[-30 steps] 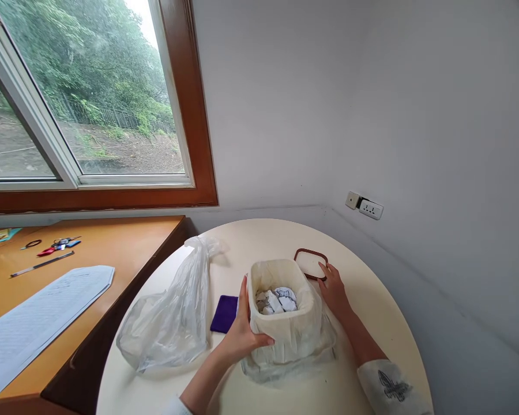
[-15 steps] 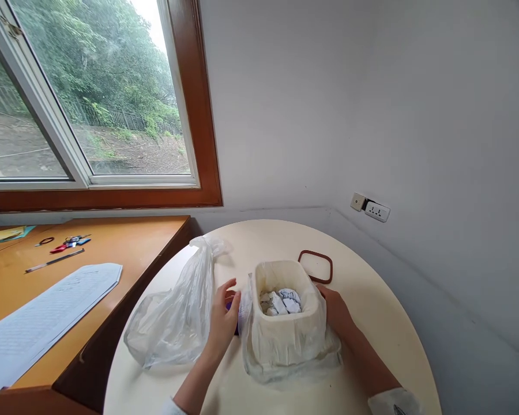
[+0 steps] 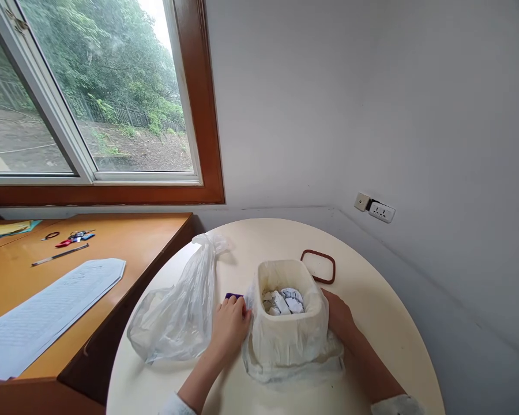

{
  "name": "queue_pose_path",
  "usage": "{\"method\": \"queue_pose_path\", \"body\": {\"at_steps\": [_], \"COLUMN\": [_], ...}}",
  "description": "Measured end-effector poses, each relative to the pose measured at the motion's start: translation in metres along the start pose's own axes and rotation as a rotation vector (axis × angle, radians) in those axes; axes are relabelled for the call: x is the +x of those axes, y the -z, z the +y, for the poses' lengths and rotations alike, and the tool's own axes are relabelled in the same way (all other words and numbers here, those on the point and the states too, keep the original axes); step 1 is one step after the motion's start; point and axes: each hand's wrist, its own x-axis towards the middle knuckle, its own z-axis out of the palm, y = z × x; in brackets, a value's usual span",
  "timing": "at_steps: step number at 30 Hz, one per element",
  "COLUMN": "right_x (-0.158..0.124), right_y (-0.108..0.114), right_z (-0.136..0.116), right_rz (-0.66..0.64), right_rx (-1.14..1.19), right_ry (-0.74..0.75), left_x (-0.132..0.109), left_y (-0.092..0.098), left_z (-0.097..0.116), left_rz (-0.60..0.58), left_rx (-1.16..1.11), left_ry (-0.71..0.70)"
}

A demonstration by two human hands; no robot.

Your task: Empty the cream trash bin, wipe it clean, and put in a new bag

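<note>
A small cream trash bin (image 3: 271,318) stands upright on the round table, with crumpled paper (image 3: 288,301) inside. A clear plastic trash bag (image 3: 294,347) is folded over its rim and hangs loosely round its sides. At the bin's left side my left hand (image 3: 232,324) has its fingers curled closed on the edge of this bag. A dark purple thing (image 3: 233,295) pokes out just beyond those fingers, mostly hidden. My right hand (image 3: 338,314) presses against the bin's right side, closed on the bag there, its fingertips partly hidden.
A tied clear plastic bag (image 3: 184,314) lies left on the round table (image 3: 384,351). Behind the bin rests a brown rectangular frame (image 3: 333,268). The wooden desk (image 3: 151,236) at left bears papers (image 3: 69,314), a pen (image 3: 60,255) and keys (image 3: 78,236).
My left hand, open beside the bin before, has closed at the bag's left edge, its fingers curling down. The right hand stays at the bin's right side. The view has shifted slightly.
</note>
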Motion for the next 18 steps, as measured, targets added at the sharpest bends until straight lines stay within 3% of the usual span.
{"method": "queue_pose_path", "body": {"at_steps": [12, 18], "right_x": [0.009, 0.011], "right_y": [-0.007, -0.012], "right_z": [0.008, 0.011], "right_rz": [0.052, 0.059], "right_rx": [0.463, 0.56], "right_ry": [-0.015, -0.001], "left_x": [-0.002, -0.001], "left_y": [0.005, -0.002], "left_z": [0.004, 0.002], "left_rz": [-0.009, -0.03], "left_rx": [-0.025, -0.069], "left_ry": [-0.018, -0.041]}}
